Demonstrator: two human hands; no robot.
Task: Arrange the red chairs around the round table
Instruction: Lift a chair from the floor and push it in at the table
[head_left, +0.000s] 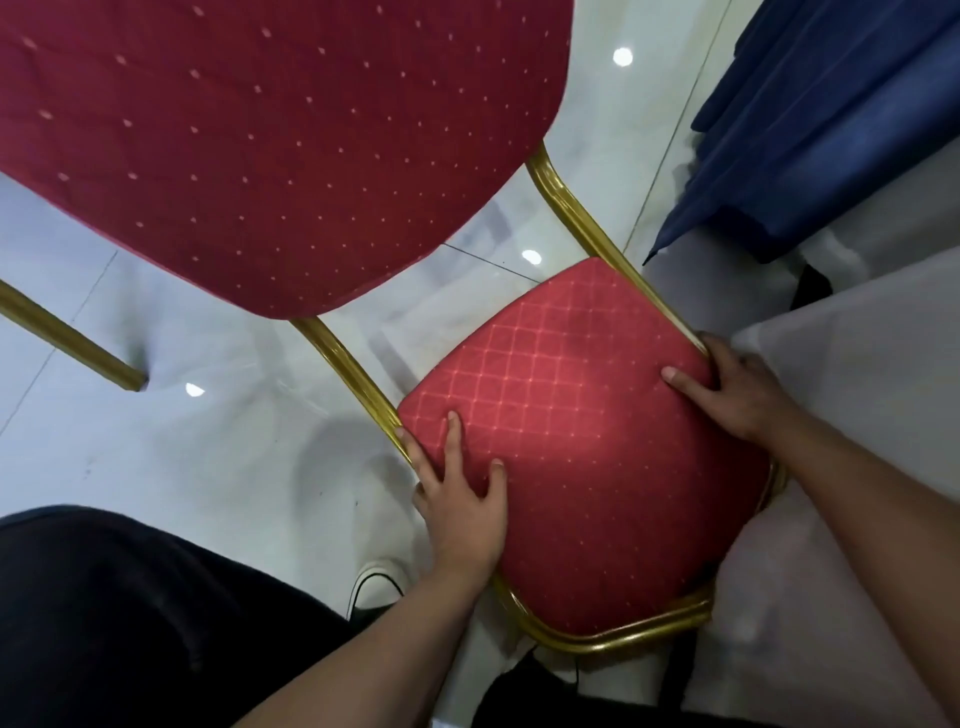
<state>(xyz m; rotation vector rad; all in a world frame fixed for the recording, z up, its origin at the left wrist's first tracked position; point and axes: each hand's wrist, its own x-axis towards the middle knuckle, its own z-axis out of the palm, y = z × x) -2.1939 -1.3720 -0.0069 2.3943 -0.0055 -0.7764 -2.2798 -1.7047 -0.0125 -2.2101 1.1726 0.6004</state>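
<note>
While gripped at both sides of its seat: red chair (571, 441), seen from above, close beneath the camera, beside a table draped in cloth.
Seat: red cushion with a diamond pattern, edged by a gold metal frame (608, 642); front edge pointing toward the viewer.
Back: large padded red panel (234, 145) with small pale dots, filling the upper left, joined to the seat by two gold bars.
Left hand (462, 514): curled over the seat's left edge, index and thumb lying on the cushion, other fingers at or under the frame.
Right hand (727, 392): curled over the seat's right edge, thumb on top of the cushion, other fingers hidden below.
Table: only white cloth (857, 415) hanging at the right, touching or nearly touching the chair's right side; blue draped cloth (831, 130) above it; tabletop not visible.
Second chair: one gold leg (72, 340) at the left edge, likely another chair, apart from this one.
Floor: pale glossy tiles (208, 441) with reflected ceiling lights.
Person: dark trousers at lower left, white shoe (376, 584) near the seat's front.
Progress, judged: mid-placement of one chair, already beside the table; final nudge and release still pending.
Remaining: number of chairs placed or left cannot be told from this view.
</note>
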